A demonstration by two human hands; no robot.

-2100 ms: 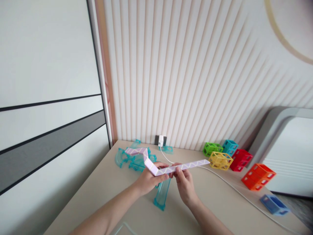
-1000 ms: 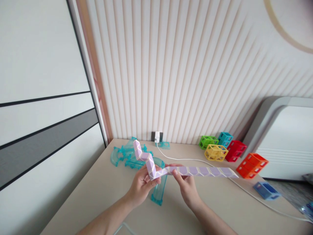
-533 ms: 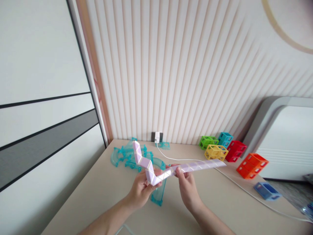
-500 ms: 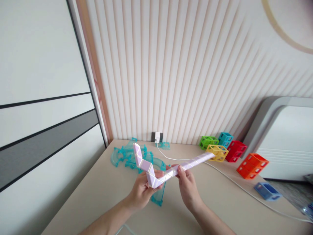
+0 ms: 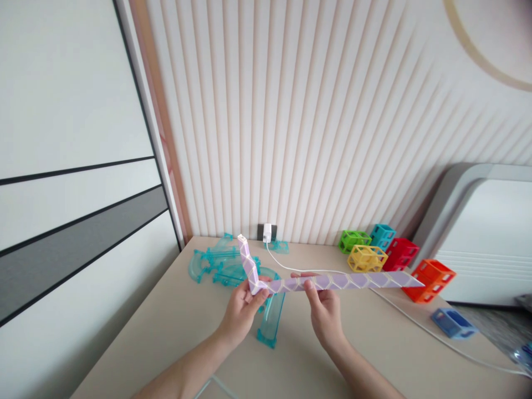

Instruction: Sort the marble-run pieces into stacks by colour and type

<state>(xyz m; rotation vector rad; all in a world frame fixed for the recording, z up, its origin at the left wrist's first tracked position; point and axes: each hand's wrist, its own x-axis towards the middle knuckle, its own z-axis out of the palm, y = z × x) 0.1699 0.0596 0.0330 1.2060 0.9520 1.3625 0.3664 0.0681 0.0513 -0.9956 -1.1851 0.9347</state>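
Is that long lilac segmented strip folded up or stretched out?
Mostly stretched out: the lilac segmented strip runs straight past the right hand, but bends sharply at the left hand.

A twisty snake puzzle (image 5: 332,282) of lilac wedge segments, seamed in white, is held aloft. It is bent sharply where it is gripped by the left hand (image 5: 241,311), with a short, slightly kinked arm turned upward; its long straight run, pinched by the right hand (image 5: 326,313), is tipped with a slanted point.

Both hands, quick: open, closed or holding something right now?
Left hand: closed, holding the lilac jointed stick near its sharp bend.
Right hand: closed, holding the same stick's straight part.
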